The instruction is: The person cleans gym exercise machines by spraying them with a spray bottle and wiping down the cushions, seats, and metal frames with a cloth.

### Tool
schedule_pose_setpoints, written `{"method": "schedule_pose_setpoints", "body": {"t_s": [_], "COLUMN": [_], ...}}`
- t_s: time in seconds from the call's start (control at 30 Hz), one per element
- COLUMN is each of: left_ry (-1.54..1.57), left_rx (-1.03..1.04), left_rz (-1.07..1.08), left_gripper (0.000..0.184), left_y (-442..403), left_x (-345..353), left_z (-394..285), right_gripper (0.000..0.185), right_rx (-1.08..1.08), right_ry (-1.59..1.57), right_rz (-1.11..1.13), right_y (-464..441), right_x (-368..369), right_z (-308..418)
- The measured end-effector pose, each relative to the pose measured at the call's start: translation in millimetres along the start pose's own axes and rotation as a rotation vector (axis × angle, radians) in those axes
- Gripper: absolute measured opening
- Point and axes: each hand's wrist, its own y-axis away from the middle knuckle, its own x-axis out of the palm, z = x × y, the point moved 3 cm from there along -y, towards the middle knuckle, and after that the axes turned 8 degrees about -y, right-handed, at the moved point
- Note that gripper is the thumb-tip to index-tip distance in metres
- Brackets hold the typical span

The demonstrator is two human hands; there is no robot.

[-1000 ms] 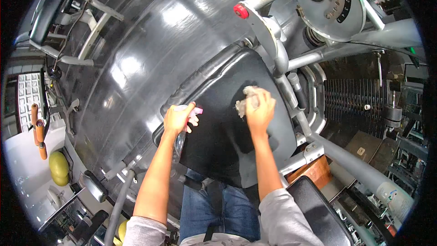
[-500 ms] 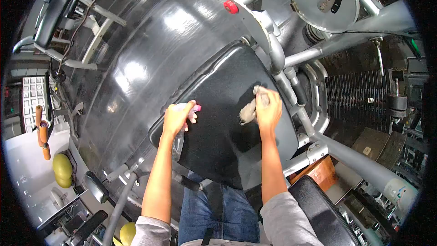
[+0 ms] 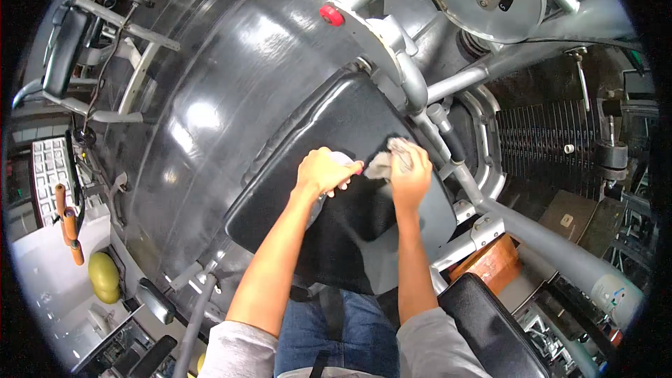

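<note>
Left hand (image 3: pixel 322 172) gripping spray bottle (image 3: pixel 341 158) — right hand (image 3: pixel 410 173), cloth (image 3: pixel 379 166).

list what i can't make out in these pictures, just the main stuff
- Spray bottle, head view: most of its body, hidden by the left hand and arm.
- Cloth, head view: part covered by the right hand.
- Numbered disc, head view: cut off by the top edge.
- Sticker, head view: print too small to read.

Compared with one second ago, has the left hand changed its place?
Yes. Judged against the black pad, the left hand has moved right, from near the pad's left edge towards its middle, closer to the cloth.
</note>
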Motion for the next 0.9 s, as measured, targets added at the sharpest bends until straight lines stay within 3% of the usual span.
{"method": "schedule_pose_setpoints", "body": {"t_s": [0.23,0.37,0.43,0.53,0.73,0.87,0.9], "left_ry": [-0.092,-0.097,-0.097,-0.141,-0.098,-0.109,-0.109], "left_rx": [-0.074,-0.094,-0.104,-0.100,-0.092,-0.106,-0.110], "left_rz": [0.031,0.038,0.041,0.053,0.052,0.058,0.057], "left_gripper": [0.038,0.037,0.037,0.037,0.038,0.037,0.037], "left_y": [-7.0,-8.1,-7.1,-6.1,-7.1,-8.6,-9.2], "left_x": [-0.6,1.7,0.2,-2.0,1.0,1.5,1.7], "left_z": [-6.6,-4.5,-6.7,-9.6,-6.3,-5.0,-4.8], "right_gripper": [0.020,0.022,0.030,0.038,0.039,0.038,0.035], "right_rx": [0.114,0.006,0.278,0.388,0.372,0.612,0.580], "right_ry": [0.006,0.050,0.013,-0.001,0.091,0.194,0.187], "right_rz": [0.076,0.235,0.455,0.531,0.400,0.299,0.260], "right_y": [-42.6,-100.0,-118.8,-118.4,-70.3,-43.5,-44.0], "right_x": [17.0,38.3,45.8,31.3,-18.9,-45.2,-42.3], "right_z": [9.8,28.7,16.8,6.5,-41.9,-63.1,-59.3]}}
